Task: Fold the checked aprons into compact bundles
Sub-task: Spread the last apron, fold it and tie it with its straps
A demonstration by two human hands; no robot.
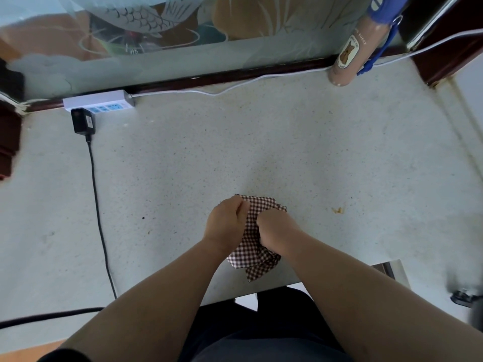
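A brown-and-white checked apron [251,244] is bunched into a small wad near the front edge of the pale speckled counter [261,142]. My left hand [226,221] grips its left side with the fingers curled over the top edge. My right hand [274,228] is closed on the cloth's right side, knuckles up. Loose folds hang out below my right hand toward the counter's edge. Only this one apron shows.
A white power strip [102,102] with a black adapter [83,121] lies at the back left; its black cable [98,210] runs down the counter's left. A tan bottle [349,52] with a blue strap leans at the back right. A small crumb stain [338,210] lies right of the apron.
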